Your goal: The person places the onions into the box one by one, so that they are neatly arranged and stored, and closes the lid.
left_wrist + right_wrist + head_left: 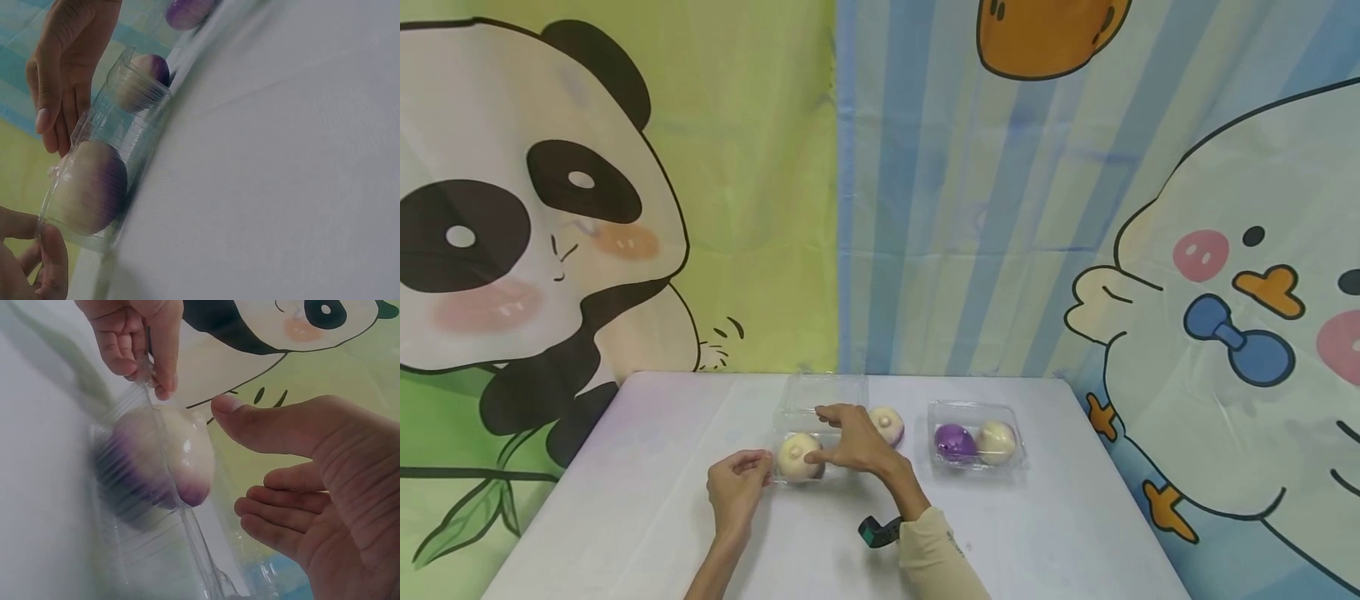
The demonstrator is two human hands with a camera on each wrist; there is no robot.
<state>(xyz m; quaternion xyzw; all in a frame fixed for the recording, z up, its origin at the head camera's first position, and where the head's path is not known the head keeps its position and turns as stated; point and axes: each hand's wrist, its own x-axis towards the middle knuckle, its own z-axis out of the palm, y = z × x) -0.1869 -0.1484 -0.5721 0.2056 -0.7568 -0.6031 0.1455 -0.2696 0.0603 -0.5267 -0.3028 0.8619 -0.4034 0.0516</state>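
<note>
Left hand (738,492) pinching clear plastic box (144,550), right hand (854,442) spread near cream-purple ball (187,453), right edge of white counter (1067,517) only in head view

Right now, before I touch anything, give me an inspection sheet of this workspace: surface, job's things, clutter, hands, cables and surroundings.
Surface: white table, lightly creased.
Job's things: open clear box with one cream-and-purple ball inside; another ball sits outside, to its right. Farther right, a second clear box holds a purple ball and a cream ball.
Clutter: nothing seen.
Hands: left hand pinches the open box's edge; right hand holds nothing, thumb and fingers apart, near the ball inside.
Cables: nothing seen.
Surroundings: hanging cloth behind the table, printed with a panda and a white bird.
</note>
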